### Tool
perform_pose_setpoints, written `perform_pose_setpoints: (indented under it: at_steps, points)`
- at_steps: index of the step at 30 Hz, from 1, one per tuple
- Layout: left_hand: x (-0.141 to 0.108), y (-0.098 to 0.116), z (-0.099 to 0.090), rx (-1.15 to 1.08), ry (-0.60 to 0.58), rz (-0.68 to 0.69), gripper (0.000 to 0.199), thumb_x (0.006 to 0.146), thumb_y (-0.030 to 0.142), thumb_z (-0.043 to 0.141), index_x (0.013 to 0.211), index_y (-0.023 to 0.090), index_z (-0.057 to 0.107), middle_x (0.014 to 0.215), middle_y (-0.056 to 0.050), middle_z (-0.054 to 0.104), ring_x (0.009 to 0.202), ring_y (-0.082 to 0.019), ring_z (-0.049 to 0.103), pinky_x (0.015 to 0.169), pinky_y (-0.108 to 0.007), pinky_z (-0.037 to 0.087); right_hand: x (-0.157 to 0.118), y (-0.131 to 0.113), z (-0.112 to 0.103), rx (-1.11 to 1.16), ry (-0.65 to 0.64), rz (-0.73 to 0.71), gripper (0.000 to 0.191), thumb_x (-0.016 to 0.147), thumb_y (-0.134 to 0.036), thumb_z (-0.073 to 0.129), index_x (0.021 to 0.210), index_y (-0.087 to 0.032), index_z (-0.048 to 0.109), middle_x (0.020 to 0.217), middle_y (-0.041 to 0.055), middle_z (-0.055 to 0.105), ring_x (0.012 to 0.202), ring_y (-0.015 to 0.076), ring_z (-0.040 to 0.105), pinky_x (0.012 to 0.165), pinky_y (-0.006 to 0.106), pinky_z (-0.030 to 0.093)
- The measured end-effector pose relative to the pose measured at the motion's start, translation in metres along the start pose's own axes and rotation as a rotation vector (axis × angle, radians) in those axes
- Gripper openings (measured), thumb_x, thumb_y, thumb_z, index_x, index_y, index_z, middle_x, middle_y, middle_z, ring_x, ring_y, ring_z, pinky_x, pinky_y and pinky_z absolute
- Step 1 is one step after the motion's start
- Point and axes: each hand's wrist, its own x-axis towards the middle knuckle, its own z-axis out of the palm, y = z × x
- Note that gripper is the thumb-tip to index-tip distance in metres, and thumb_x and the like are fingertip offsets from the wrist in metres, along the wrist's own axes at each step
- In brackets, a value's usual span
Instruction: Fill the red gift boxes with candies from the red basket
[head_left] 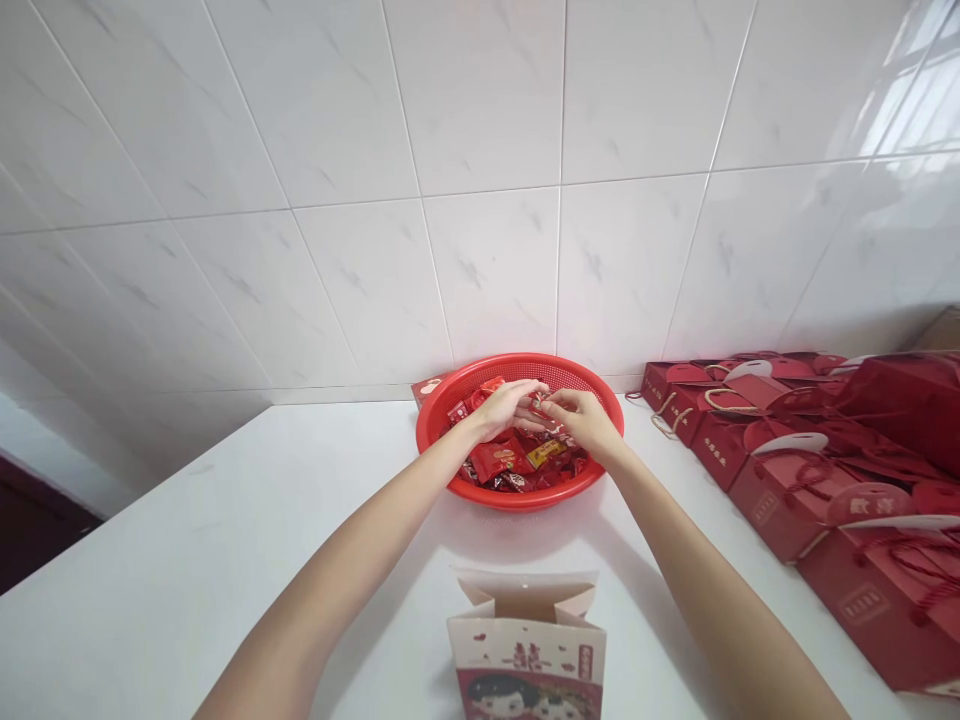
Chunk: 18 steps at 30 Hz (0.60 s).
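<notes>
My left hand (504,410) is wide, my right hand (583,418) narrow, with a candy (537,399) between the 2, over the basket (525,497). Can't tell if my right fingers actually grip it. Loose hold plus slick wrapper = it could slip into the pile (504,456). Way it points and long axis? Too small to tell, tbh.

Cannot make out the small item (538,400) between the left hand (504,408) and right hand (583,418), partly hidden by the 2. Cannot see the bottom of the paper bag (529,645), cut off below, or most of the red packet (427,387) behind the basket (525,503). Cannot read the tiny print on the red boxes (776,505).
</notes>
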Motion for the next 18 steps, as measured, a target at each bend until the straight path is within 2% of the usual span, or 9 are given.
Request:
perform_pose_setpoints:
  at_steps: [2, 5, 8, 12, 18]
  points:
    - [-0.001, 0.001, -0.001, 0.033, 0.006, 0.008, 0.029, 0.087, 0.042, 0.064, 0.101, 0.017, 0.067, 0.087, -0.006, 0.071, 0.069, -0.018, 0.070, 0.064, -0.030, 0.057, 0.001, 0.001, -0.001, 0.027, 0.016, 0.020, 0.032, 0.078, -0.051, 0.060, 0.071, -0.020, 0.061, 0.062, 0.0000, 0.058, 0.053, 0.0146, 0.051, 0.051, 0.028, 0.041]
    - [-0.001, 0.000, -0.002, 0.105, 0.002, 0.098, 0.031, 0.077, 0.043, 0.074, 0.088, 0.015, 0.068, 0.081, -0.004, 0.070, 0.067, -0.016, 0.067, 0.062, -0.027, 0.053, 0.001, 0.001, -0.002, 0.058, 0.034, 0.053, 0.036, 0.075, -0.056, 0.061, 0.069, -0.020, 0.057, 0.059, -0.0017, 0.053, 0.049, 0.0122, 0.045, 0.045, 0.026, 0.036]
    - [0.000, -0.001, -0.004, 0.170, 0.010, 0.243, 0.035, 0.072, 0.046, 0.077, 0.078, 0.013, 0.067, 0.072, -0.001, 0.066, 0.066, -0.013, 0.061, 0.066, -0.026, 0.050, -0.001, -0.002, -0.003, 0.087, 0.028, 0.076, 0.038, 0.074, -0.057, 0.063, 0.072, -0.019, 0.059, 0.064, 0.0002, 0.058, 0.052, 0.0129, 0.048, 0.043, 0.024, 0.035]
    - [0.003, -0.003, -0.006, 0.194, 0.056, 0.382, 0.039, 0.072, 0.051, 0.075, 0.074, 0.013, 0.066, 0.070, -0.001, 0.065, 0.066, -0.012, 0.058, 0.067, -0.027, 0.048, -0.005, -0.009, -0.004, 0.132, 0.011, 0.065, 0.036, 0.068, -0.052, 0.071, 0.079, -0.019, 0.063, 0.070, 0.0013, 0.065, 0.060, 0.0148, 0.056, 0.049, 0.025, 0.040]
    - [0.004, -0.002, -0.006, 0.185, 0.084, 0.428, 0.041, 0.071, 0.054, 0.075, 0.075, 0.014, 0.065, 0.070, -0.001, 0.064, 0.066, -0.013, 0.058, 0.069, -0.029, 0.048, -0.005, -0.010, -0.004, 0.245, 0.005, 0.046, 0.030, 0.063, -0.043, 0.076, 0.070, -0.020, 0.058, 0.068, 0.0011, 0.069, 0.067, 0.0181, 0.063, 0.062, 0.030, 0.050]
